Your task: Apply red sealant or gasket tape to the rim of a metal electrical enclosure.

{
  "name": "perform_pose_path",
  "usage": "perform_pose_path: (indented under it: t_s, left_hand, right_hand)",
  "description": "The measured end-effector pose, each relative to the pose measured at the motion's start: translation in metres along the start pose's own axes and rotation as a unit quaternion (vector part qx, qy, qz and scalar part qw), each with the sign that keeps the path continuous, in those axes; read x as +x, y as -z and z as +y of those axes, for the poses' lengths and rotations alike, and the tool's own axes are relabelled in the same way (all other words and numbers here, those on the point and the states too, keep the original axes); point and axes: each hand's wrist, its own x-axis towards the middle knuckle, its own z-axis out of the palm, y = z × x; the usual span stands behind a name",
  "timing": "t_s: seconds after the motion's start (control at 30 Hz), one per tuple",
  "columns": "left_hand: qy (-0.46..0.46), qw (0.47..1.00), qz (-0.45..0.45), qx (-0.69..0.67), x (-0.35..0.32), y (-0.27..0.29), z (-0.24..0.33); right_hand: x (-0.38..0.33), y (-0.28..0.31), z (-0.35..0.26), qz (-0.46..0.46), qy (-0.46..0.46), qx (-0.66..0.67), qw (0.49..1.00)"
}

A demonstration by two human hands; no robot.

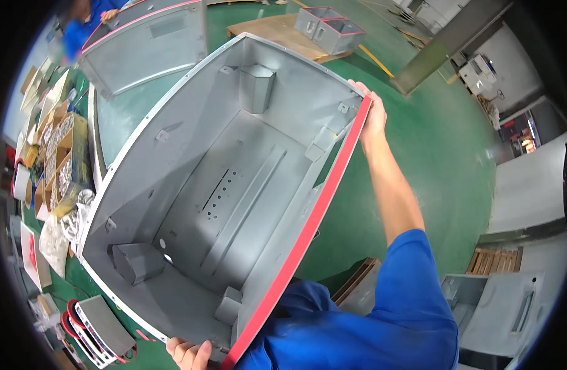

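Big grey metal housing (234, 185), open side facing up at the camera, tilted over the green table (120, 123) and the green floor (431, 160). Red strip (308, 228) stuck all along the long edge nearest the body. Right hand (373, 114) clamped on the far corner of that red-edged rim, arm stretched out in a blue sleeve (413, 290). Left hand (188, 353) gripping the near bottom corner, only the knuckles visible, rest cut off by the frame. Inside: rows of small holes, raised ribs, a few boxy brackets. Cardboard boxes of shiny parts (61, 160) off to the left, second grey housing (151, 40) lying further up the table, another worker in blue (86, 24) behind it.
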Motion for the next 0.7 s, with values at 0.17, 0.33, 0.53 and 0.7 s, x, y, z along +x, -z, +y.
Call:
perform_pose_path:
  t_s: [0.17,0.33,0.53,0.7]
  left_hand:
    - [0.01,0.996,0.093,0.012,0.017,-0.048,0.039]
    - [0.009,0.993,0.109,0.037,0.035,-0.061,0.061]
    - [-0.053,0.996,0.061,-0.04,0.041,-0.044,0.05]
    - [-0.128,0.991,0.006,0.036,0.063,0.007,-0.028]
  right_hand:
    - [0.053,-0.02,0.019,0.001,0.01,0.045,0.999]
    - [0.038,-0.025,0.02,0.019,-0.024,-0.072,0.997]
    - [-0.073,-0.031,0.035,-0.052,-0.003,-0.051,0.997]
    - [-0.238,-0.052,0.029,-0.084,0.041,-0.1,0.991]
